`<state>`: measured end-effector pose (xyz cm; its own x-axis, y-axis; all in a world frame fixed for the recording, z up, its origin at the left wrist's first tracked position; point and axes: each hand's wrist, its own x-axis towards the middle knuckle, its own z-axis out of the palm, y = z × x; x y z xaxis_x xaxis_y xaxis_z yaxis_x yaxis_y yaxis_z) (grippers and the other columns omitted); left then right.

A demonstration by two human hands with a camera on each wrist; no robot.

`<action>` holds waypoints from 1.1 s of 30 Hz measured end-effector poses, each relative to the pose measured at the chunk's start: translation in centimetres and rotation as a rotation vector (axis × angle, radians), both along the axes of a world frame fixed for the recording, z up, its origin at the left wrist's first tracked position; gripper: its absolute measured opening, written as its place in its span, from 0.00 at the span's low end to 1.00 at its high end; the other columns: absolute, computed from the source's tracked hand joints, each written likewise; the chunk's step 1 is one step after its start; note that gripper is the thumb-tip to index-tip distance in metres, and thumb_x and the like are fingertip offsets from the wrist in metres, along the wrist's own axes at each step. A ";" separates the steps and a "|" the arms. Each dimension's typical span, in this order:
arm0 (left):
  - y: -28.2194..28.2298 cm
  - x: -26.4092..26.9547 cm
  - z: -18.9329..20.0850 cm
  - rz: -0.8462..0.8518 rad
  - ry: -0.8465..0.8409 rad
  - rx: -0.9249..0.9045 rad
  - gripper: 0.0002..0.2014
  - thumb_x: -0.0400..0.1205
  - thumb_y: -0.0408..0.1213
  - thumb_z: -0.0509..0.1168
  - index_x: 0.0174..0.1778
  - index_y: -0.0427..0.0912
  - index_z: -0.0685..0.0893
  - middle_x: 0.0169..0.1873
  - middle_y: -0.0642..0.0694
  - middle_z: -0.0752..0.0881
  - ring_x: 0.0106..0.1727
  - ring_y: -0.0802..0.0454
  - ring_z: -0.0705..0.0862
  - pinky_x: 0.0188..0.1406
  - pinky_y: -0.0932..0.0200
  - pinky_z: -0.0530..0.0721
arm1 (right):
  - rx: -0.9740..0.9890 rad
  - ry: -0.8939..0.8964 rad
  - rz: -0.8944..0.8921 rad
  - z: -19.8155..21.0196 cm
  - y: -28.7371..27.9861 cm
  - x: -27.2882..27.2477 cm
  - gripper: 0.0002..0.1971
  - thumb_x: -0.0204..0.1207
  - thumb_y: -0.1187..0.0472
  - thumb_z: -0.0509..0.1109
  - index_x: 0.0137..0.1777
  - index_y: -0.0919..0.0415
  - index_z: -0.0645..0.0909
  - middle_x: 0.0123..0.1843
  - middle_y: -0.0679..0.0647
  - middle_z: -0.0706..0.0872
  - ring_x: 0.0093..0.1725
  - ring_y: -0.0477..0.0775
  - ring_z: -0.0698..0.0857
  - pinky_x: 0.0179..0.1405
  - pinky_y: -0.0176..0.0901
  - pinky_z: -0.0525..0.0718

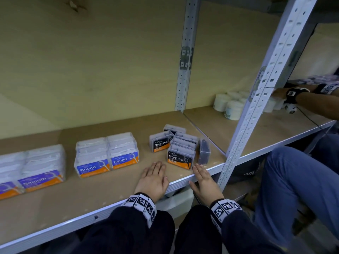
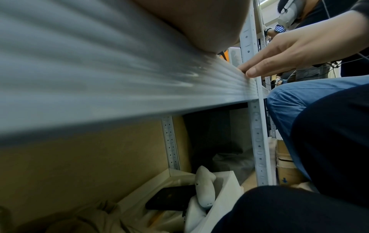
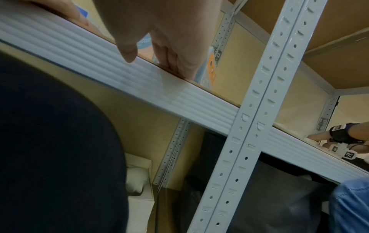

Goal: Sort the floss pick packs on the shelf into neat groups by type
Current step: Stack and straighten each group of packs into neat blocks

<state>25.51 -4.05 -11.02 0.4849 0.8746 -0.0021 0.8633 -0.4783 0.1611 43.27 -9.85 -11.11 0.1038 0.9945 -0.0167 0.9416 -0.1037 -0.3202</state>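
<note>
Charcoal packs sit jumbled; our left hand and right hand lie flat, empty; next we square them.

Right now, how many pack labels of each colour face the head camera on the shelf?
Purple labels: 2 (the left one is cut off by the frame edge)
Blue labels: 2
Black labels: 2
Total: 6

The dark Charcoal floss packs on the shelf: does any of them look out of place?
Yes. One clear plastic Charcoal pack at the group's right end stands on its narrow side, turned away from the others. A separate front-facing pack sits apart on the left.
</note>
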 end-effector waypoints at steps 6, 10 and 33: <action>-0.2 -0.1 0.3 0.006 0.020 -0.004 0.52 0.59 0.52 0.17 0.83 0.44 0.51 0.84 0.48 0.52 0.85 0.53 0.52 0.84 0.54 0.48 | -0.049 -0.012 0.020 0.7 0.0 0.2 0.34 0.84 0.52 0.56 0.83 0.61 0.45 0.86 0.54 0.47 0.85 0.50 0.48 0.83 0.39 0.44; -0.2 -0.1 0.5 0.010 0.019 -0.017 0.52 0.59 0.53 0.17 0.83 0.44 0.51 0.84 0.48 0.52 0.85 0.53 0.52 0.84 0.54 0.49 | -0.070 0.017 0.017 1.2 -0.1 0.0 0.35 0.84 0.52 0.57 0.84 0.61 0.44 0.86 0.54 0.47 0.86 0.51 0.47 0.83 0.40 0.46; -0.5 -0.4 2.1 0.029 0.047 -0.032 0.46 0.66 0.56 0.29 0.79 0.44 0.65 0.82 0.51 0.57 0.82 0.58 0.63 0.80 0.59 0.63 | -0.211 0.028 0.029 3.5 -0.5 0.0 0.35 0.82 0.52 0.60 0.84 0.59 0.48 0.87 0.53 0.48 0.85 0.50 0.54 0.82 0.37 0.54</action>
